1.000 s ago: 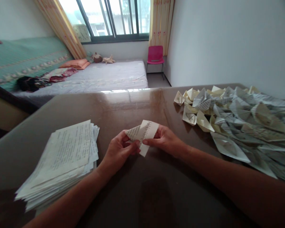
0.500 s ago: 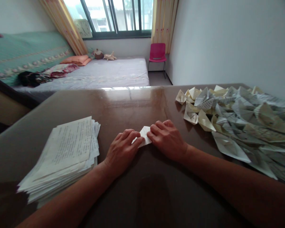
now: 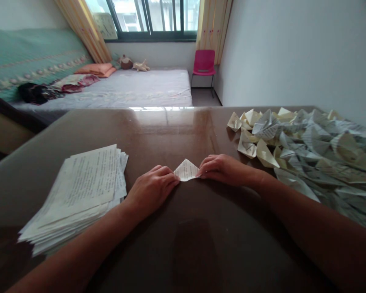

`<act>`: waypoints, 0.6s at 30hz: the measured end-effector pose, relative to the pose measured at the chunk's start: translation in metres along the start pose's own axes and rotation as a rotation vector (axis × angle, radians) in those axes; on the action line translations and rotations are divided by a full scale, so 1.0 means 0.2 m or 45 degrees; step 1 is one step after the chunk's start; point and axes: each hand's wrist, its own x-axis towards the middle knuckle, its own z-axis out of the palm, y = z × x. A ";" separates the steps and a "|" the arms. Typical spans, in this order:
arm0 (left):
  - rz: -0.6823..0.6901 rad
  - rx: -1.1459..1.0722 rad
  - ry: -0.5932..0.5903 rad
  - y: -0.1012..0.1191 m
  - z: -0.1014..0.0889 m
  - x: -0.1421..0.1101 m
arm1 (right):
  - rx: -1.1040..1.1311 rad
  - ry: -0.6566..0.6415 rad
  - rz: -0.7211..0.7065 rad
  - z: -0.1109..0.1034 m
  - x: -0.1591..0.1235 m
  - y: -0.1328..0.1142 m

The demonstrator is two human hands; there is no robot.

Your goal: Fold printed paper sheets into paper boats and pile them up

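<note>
Head view: left hand and right hand each have the grip pinched on one side of the folded paper, over the bench.

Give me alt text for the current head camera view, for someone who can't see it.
A left hand and right hand hold a small folded printed paper at opposite ends on a glossy brown table. A stack of printed sheets lies left, many folded paper boats right; behind is a bed.
</note>
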 end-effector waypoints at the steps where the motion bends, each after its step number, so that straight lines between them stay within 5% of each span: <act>1: -0.044 -0.046 0.015 -0.01 0.01 0.01 | 0.084 0.015 0.057 0.00 0.00 0.01; 8: -0.364 -0.193 0.041 -0.05 0.03 0.04 | 0.242 0.155 0.405 0.02 0.02 -0.01; 15: -0.395 -0.168 0.030 -0.05 0.04 0.05 | 0.671 0.049 0.495 0.00 0.01 0.04; 18: -0.401 -0.152 0.027 -0.05 0.04 0.05 | 0.632 0.029 0.495 0.00 0.01 0.04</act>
